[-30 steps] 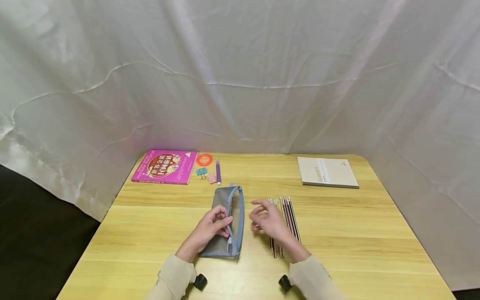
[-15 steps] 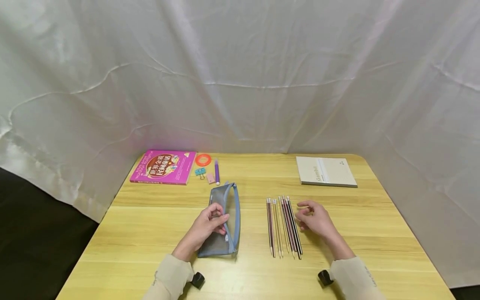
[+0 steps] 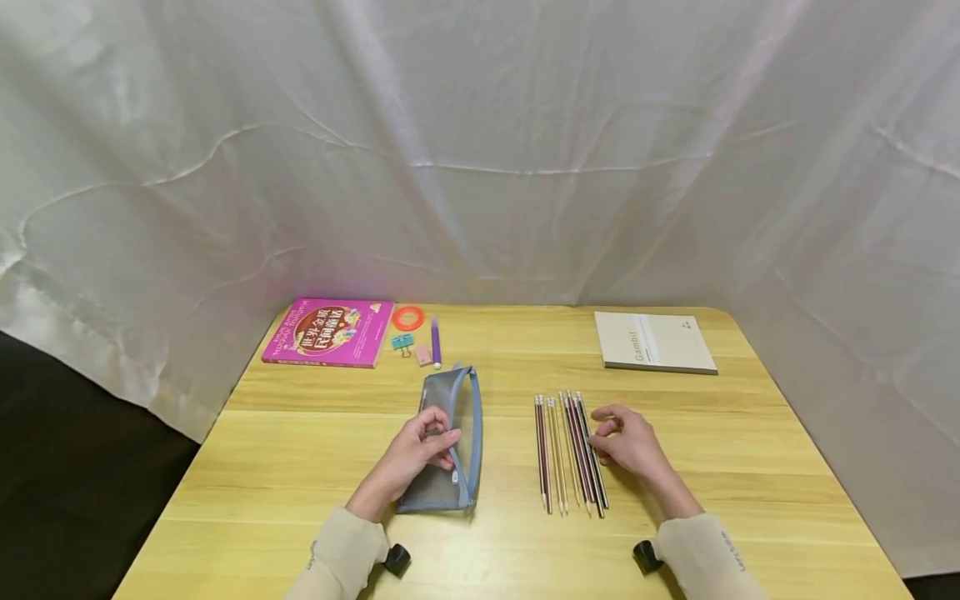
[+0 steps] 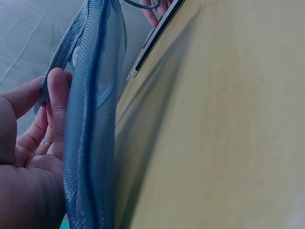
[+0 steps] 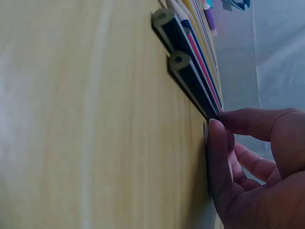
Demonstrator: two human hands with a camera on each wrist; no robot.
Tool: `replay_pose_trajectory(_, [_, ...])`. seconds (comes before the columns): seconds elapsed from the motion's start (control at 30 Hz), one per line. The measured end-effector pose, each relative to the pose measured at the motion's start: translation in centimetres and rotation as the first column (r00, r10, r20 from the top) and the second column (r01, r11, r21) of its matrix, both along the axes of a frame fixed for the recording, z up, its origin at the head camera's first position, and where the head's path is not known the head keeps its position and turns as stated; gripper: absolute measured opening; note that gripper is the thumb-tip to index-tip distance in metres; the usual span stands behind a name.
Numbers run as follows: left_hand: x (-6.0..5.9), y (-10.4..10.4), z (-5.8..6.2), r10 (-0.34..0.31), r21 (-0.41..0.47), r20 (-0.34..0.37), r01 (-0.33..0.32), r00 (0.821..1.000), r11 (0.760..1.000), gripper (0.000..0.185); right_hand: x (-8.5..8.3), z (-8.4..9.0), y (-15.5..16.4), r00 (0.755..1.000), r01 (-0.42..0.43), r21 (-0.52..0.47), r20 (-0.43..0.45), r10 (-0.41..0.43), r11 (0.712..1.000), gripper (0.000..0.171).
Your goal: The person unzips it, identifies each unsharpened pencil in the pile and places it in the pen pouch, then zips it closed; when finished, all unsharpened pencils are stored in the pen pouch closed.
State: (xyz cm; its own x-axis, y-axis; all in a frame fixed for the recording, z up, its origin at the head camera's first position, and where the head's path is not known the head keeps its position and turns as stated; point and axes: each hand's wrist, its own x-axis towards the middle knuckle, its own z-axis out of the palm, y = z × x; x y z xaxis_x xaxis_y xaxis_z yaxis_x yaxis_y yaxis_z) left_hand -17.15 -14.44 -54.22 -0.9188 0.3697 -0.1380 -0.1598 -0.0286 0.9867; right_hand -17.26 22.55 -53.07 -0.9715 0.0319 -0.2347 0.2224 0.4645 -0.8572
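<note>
A light wooden table [image 3: 712, 467] carries a grey-blue pencil case [image 3: 447, 442], a row of pencils [image 3: 570, 450], a pink book [image 3: 328, 332], an orange tape ring [image 3: 408, 318], a binder clip [image 3: 402, 342], an eraser [image 3: 423, 356], a purple pen [image 3: 436, 343] — and a beige notebook [image 3: 654, 342]

A pencil case [image 3: 447, 442] is lying at the centre of the table [image 3: 750, 483], with the left hand [image 3: 416, 454] resting on it. To its right a row of pencils [image 3: 568, 450] is lying side by side, the right hand [image 3: 630, 440] touching the rightmost one. Toward the upper left a book [image 3: 328, 332] is sitting, with a tape roll [image 3: 408, 318], binder clip [image 3: 402, 342], eraser [image 3: 423, 356] and pen [image 3: 436, 343] just right of it. A notebook [image 3: 654, 342] is lying at the far right.
</note>
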Motion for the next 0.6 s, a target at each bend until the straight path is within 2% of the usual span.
replay_pose_trajectory(0.3, [0.09, -0.13, -0.2, 0.01, -0.009, 0.019, -0.01, 1.0, 1.0, 0.027, -0.21, 0.14, -0.01, 1.0, 0.018, -0.009, -0.006, -0.018, 1.0, 0.048])
replay_pose_trajectory(0.6, [0.04, 0.11, -0.26, -0.009, 0.002, 0.022, 0.009, 1.0, 1.0, 0.026, -0.36, -0.21, 0.43, 1.0, 0.008, 0.047, -0.004, -0.007, 0.999, 0.06])
